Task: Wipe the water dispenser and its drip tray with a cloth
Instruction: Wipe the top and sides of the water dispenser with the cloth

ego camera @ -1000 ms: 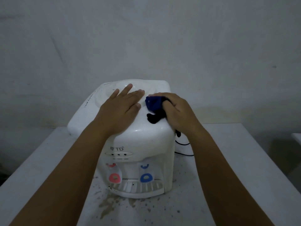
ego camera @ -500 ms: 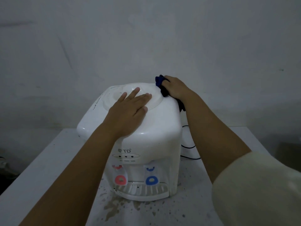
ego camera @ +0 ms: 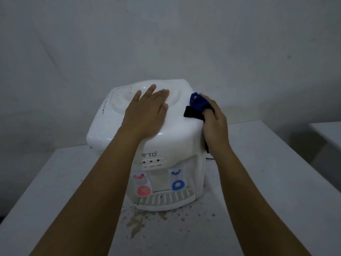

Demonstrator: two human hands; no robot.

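Left hand lies flat, fingers straight, on top of the white water dispenser, marked "TD" on its front. Red and blue taps sit above the slotted drip tray. Right hand grips a dark blue cloth against the top right edge. Stained white table, bare grey wall.

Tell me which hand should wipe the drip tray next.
Right. The right hand already grips the cloth at the dispenser's top right edge; the left hand lies flat on top, steadying it. The drip tray looks unwiped.
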